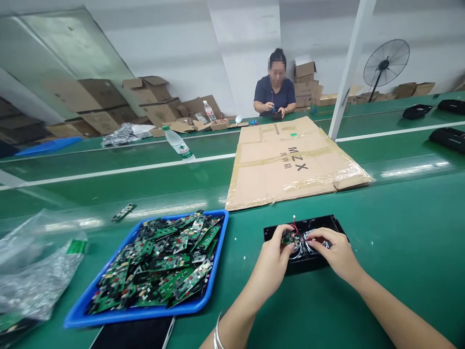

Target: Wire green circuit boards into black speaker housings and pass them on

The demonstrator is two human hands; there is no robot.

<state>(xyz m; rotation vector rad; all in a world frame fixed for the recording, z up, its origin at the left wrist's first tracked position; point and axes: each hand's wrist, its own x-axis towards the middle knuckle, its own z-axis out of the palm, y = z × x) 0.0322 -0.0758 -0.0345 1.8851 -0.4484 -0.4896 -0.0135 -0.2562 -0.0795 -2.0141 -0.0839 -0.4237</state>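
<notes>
A black speaker housing (308,264) with two round, silver-rimmed speakers inside lies on the green bench before me. Over its left half, my left hand (275,254) pinches a small green circuit board (289,237) between thumb and fingers. My right hand (334,249) is above the right speaker, thumb and fingertips closed on a thin wire (306,239). Red and black wires run near the board, and a small white connector (294,217) sticks up at the far side. The fingers cover part of the board and of the wire's end.
A blue tray (221,257) heaped with circuit boards stands left, partly over a dark flat device (132,334). Ahead lies a flattened cardboard sheet (261,169). A water bottle (178,144) and plastic bags (32,271) are to the left. A co-worker (275,92) sits opposite.
</notes>
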